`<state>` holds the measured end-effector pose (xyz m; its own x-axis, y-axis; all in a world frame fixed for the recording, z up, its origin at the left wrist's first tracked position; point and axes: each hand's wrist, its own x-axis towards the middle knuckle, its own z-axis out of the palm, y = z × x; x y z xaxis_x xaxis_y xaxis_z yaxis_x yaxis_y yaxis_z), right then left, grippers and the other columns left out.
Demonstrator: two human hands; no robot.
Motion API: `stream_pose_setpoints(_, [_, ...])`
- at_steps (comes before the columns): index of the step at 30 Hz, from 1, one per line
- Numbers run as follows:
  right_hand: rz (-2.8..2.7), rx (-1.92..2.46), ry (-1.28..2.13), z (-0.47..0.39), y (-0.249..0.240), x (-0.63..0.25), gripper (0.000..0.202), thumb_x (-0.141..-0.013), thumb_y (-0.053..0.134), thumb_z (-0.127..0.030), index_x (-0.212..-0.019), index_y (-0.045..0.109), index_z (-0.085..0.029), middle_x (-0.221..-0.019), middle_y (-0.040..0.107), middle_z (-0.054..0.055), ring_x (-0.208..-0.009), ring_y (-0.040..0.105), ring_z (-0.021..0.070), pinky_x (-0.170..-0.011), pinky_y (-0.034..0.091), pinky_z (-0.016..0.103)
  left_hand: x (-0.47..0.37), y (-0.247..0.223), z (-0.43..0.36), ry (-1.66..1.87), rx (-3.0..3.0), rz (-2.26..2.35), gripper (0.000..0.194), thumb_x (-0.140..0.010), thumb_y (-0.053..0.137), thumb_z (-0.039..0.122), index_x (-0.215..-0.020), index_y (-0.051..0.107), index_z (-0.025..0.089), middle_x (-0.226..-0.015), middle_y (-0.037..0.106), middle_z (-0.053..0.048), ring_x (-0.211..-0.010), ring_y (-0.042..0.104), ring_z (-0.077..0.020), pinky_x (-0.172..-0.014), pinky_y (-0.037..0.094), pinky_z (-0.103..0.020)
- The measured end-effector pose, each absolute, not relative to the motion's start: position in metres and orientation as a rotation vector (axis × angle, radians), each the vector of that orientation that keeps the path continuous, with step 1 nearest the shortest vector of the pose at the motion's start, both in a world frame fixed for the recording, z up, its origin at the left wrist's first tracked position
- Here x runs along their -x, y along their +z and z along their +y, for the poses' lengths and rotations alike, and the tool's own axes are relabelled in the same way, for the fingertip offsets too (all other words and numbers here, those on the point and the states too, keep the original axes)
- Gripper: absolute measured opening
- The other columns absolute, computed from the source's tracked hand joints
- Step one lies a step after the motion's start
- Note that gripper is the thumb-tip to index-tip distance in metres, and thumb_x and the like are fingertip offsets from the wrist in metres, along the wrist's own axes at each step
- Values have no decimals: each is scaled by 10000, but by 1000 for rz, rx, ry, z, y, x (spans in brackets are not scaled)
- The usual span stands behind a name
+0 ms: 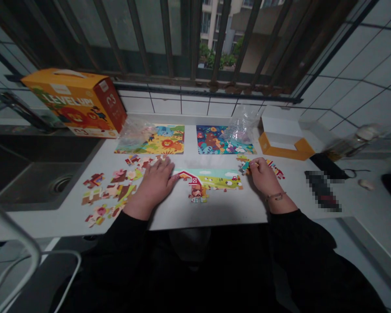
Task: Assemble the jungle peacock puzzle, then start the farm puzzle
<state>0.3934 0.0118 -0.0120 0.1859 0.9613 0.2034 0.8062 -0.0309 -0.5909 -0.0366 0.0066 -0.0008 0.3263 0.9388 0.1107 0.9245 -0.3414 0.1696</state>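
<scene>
A partly joined jigsaw puzzle point(226, 179) lies on the white counter, showing a red barn roof and a green field with sheep. Below its barn part hangs a joined piece with a bearded farmer point(198, 194). My left hand point(158, 184) rests flat with fingers spread at the puzzle's left end, partly covering it. Beyond the right end, my right hand point(263, 177) is closed in a pinch on a puzzle piece point(245, 166) with teal on it; the fingers hide part of it. More loose pieces point(275, 169) lie just right of that hand.
Loose puzzle pieces point(119, 191) spread left of my left hand. Behind lie a lion picture point(169, 143) and a dark-blue animal picture point(211, 145), each under clear plastic. An orange box point(81, 104) stands by the sink point(48, 178); an open box tray point(285, 150) and phone-like blurred object point(322, 191) sit right.
</scene>
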Motion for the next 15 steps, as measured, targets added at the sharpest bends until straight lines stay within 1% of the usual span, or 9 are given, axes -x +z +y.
stream_pose_setpoints(3, [-1689, 1893, 336, 18, -15, -383, 353, -1094, 403, -520, -1126, 630, -252, -1103, 813, 154, -1039, 735, 328, -907, 530, 421, 1, -4, -8, 313, -2583, 1493, 591, -1161, 499, 570, -1644, 607, 248, -1850, 408, -166, -1697, 383, -470, -1344, 272, -787])
stream_pose_setpoints(5, [-1700, 1929, 332, 24, -16, -379, 328, -1091, 424, -493, -1112, 643, -248, -1106, 820, 165, -1039, 745, 335, -897, 528, 414, -18, -9, -17, 253, -2627, 1347, 645, -1119, 590, 615, -1684, 571, 304, -1871, 373, -140, -1713, 348, -475, -1353, 249, -789])
stream_pose_setpoints(8, [-1668, 2013, 285, 29, -16, -382, 316, -1084, 436, -463, -1107, 649, -230, -1094, 812, 207, -1012, 743, 361, -866, 516, 428, -31, -15, -22, 174, -2651, 1277, 752, -1073, 667, 656, -1728, 520, 316, -1877, 358, -143, -1718, 339, -474, -1370, 248, -749])
stream_pose_setpoints(11, [-1616, 2076, 232, 27, -11, -393, 312, -1076, 433, -434, -1108, 647, -210, -1049, 796, 232, -976, 735, 379, -855, 509, 451, -28, -17, -17, 168, -2637, 1301, 756, -1076, 665, 656, -1741, 502, 336, -1877, 360, -134, -1718, 341, -467, -1376, 226, -745])
stream_pose_setpoints(15, [-1549, 2030, 147, 17, -6, -399, 307, -1069, 438, -447, -1086, 645, -221, -1111, 790, 213, -1013, 727, 357, -917, 526, 473, -22, -15, -1, 152, -2607, 1355, 759, -1092, 625, 666, -1757, 479, 331, -1882, 342, -147, -1727, 322, -467, -1371, 209, -754])
